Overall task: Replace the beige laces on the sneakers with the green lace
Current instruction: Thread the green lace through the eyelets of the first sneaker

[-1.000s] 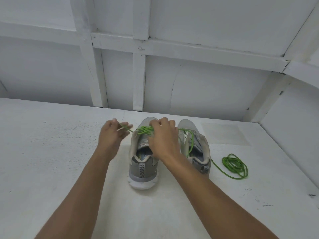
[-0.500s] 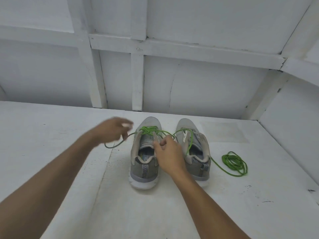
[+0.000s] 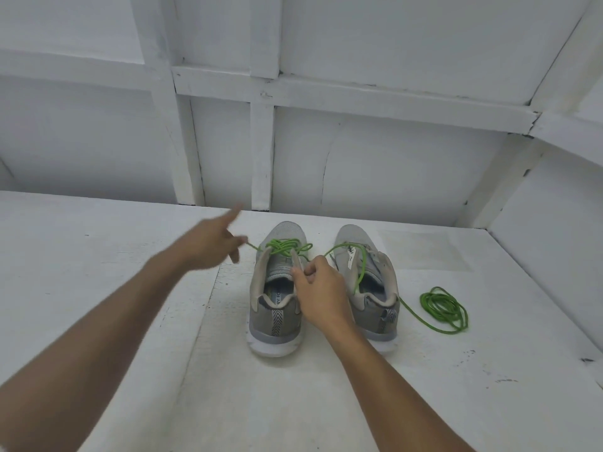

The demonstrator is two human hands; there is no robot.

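head view, the only one i have: the left-hand sneaker (image 3: 275, 321) and right-hand sneaker (image 3: 368, 256) stand side by side on the white table (image 3: 98, 272), heels toward me. the green lace (image 3: 287, 247) is bunched across the upper eyelets of the left-hand sneaker. one strand arcs over to the right-hand sneaker, and from there a strand trails off to a loose coil (image 3: 443, 308) lying to its right. i see no beige lace.

my left hand (image 3: 208, 246) is blurred. it seems to pinch a lace end between thumb and curled fingers, with the index finger sticking out. my right hand (image 3: 321, 288) is curled at the collar of the left-hand sneaker, pinching the strand that arcs across.

my worry is the bunch. pulling both ends apart while it is crossed could cinch it into a knot. the shared strand could also drag the right-hand sneaker sideways or snarl the coil.
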